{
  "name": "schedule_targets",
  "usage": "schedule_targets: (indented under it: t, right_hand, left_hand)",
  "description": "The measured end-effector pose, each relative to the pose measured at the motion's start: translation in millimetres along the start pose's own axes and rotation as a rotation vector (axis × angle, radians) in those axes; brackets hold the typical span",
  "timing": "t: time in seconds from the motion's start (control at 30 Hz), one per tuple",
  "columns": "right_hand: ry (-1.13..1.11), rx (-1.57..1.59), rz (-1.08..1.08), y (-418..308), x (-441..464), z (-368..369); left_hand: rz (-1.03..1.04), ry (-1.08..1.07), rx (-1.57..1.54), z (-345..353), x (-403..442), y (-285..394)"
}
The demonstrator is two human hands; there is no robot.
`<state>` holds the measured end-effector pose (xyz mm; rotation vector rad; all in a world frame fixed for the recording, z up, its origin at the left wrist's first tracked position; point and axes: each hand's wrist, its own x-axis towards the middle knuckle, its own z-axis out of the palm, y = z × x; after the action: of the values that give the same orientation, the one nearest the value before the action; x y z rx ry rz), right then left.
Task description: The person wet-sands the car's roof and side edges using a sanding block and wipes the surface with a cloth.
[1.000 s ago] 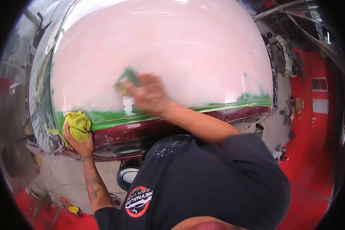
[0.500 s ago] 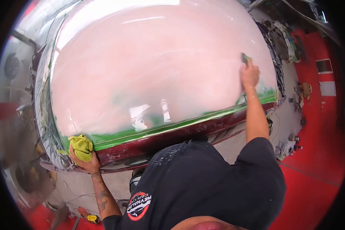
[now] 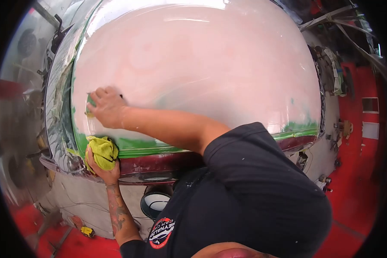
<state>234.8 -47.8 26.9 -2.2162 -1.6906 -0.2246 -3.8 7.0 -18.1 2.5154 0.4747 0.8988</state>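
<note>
A large, wet, shiny car panel (image 3: 202, 73) with a pale pinkish-white film fills the upper middle of the view. Green shows along its near edge. On its left part, my right hand (image 3: 109, 107) presses a flat green sanding pad (image 3: 91, 103) against the surface; the palm hides most of the pad. My left hand (image 3: 106, 173) grips a crumpled yellow-green cloth (image 3: 103, 151) at the panel's near left corner. My right forearm reaches across the panel's near side.
Masking film (image 3: 58, 99) and tape run along the panel's left side. Below the dark red car edge (image 3: 159, 165) stands a bucket (image 3: 155, 202). Cables and a yellow tool (image 3: 87, 231) lie on the floor at lower left. Red flooring (image 3: 352, 172) lies to the right.
My right hand has swept with the pad from the panel's right side to its left. My left hand still holds the cloth at the corner. The view has shifted slightly.
</note>
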Motion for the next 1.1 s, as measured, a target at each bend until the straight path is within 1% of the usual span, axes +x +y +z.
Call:
schedule_targets:
  t: [0.07, 0.13, 0.17, 0.2, 0.23, 0.33, 0.37, 0.4, 0.43, 0.47, 0.5, 0.57, 0.63, 0.67, 0.73, 0.77, 0.8, 0.83, 0.87, 0.9, 0.93, 0.97, 1.0, 1.03, 1.1]
  right_hand:
    - [0.016, -0.023, -0.002, 14.5, -0.3, -3.2]
    - [0.057, 0.021, 0.097, 65.2, -25.9, -30.3]
    - [0.148, -0.026, 0.203, 102.2, -46.4, -42.1]
    - [0.103, -0.095, 0.356, 137.4, -72.5, -70.2]
    - [0.146, -0.179, 0.487, 180.8, -108.1, -83.2]
    - [0.142, -0.542, 0.88, 286.2, -248.6, -150.4]
    - [0.075, -0.594, 1.115, 303.8, -291.1, -181.6]
    - [0.085, -0.659, 1.262, 334.4, -346.1, -197.8]
    - [0.074, -0.662, 1.485, 346.7, -377.8, -217.9]
    - [0.056, -0.654, 1.675, 358.7, -397.3, -232.9]
    - [0.057, -0.651, 1.665, 372.5, -399.8, -238.1]
    - [0.072, -0.589, 1.857, 402.1, -388.0, -236.3]
    - [0.075, -0.541, 1.689, 408.2, -301.6, -206.9]
    - [0.095, -0.577, 1.537, 411.8, -255.7, -179.3]
    - [0.037, -0.522, 1.328, 383.0, -139.8, -133.4]
    - [0.027, -0.419, 1.197, 353.7, -85.2, -112.4]
    - [0.016, -0.422, 1.077, 335.2, -34.5, -80.5]
    - [0.044, -0.379, 0.939, 312.1, 11.6, -38.7]
    - [0.164, -0.384, 0.796, 281.2, 51.1, 8.4]
    - [0.121, -0.065, 0.737, 228.1, 80.9, 1.8]
    - [-0.093, -0.139, 0.559, 192.4, 107.9, 15.2]
    - [-0.155, -0.047, 0.34, 162.5, 111.4, 2.6]
    - [-0.108, -0.057, 0.271, 153.4, 114.0, 11.6]
    - [-0.096, -0.067, 0.293, 167.3, 109.4, 1.4]
    - [-0.183, -0.059, 0.289, 188.0, 93.7, -17.4]
  left_hand:
    - [0.019, 0.002, -0.007, 2.2, 0.1, -2.7]
    - [-0.015, 0.034, -0.005, 4.2, -6.0, -6.1]
    - [-0.03, 0.028, -0.019, 3.4, -5.7, -4.7]
    - [-0.026, 0.025, -0.021, 3.1, -4.3, -2.5]
    - [-0.023, 0.022, -0.009, 3.2, -3.0, 0.5]
    - [-0.014, 0.004, 0.028, 2.0, -1.4, 3.0]
    - [-0.007, -0.004, 0.009, 1.6, 0.6, 6.6]
    - [-0.001, -0.012, -0.01, 0.8, 0.9, 8.2]
    - [0.008, -0.021, -0.008, 0.3, 0.6, 6.6]
    - [0.004, -0.018, -0.001, -0.3, 0.6, 3.4]
    - [0.007, -0.014, 0.016, 0.1, -0.6, 0.5]
    - [-0.002, -0.013, 0.039, -1.1, -3.6, -1.1]
    - [-0.004, -0.029, 0.054, -1.5, -1.3, 2.2]
    - [-0.011, -0.028, 0.059, -1.6, -2.5, 2.2]
    - [-0.029, -0.041, 0.036, -1.7, -2.9, 1.2]
    - [-0.032, -0.04, 0.039, -1.1, -3.6, 1.7]
    - [-0.035, -0.043, 0.025, -1.8, -4.3, 2.4]
    - [-0.033, -0.047, 0.01, -2.7, -3.0, 2.2]
    - [-0.016, -0.052, 0.006, -0.2, -4.1, -1.1]
    - [-0.049, -0.031, -0.048, 2.4, -9.6, -5.6]
    - [-0.079, -0.014, -0.103, 1.4, -12.3, -8.5]
    - [-0.049, -0.042, -0.078, -1.7, -10.3, -7.6]
    - [-0.019, -0.044, -0.091, 0.7, -6.5, -8.2]
    - [-0.038, -0.021, -0.099, 2.8, -6.0, -7.7]
    - [-0.082, -0.002, -0.059, 0.4, -12.0, -7.0]
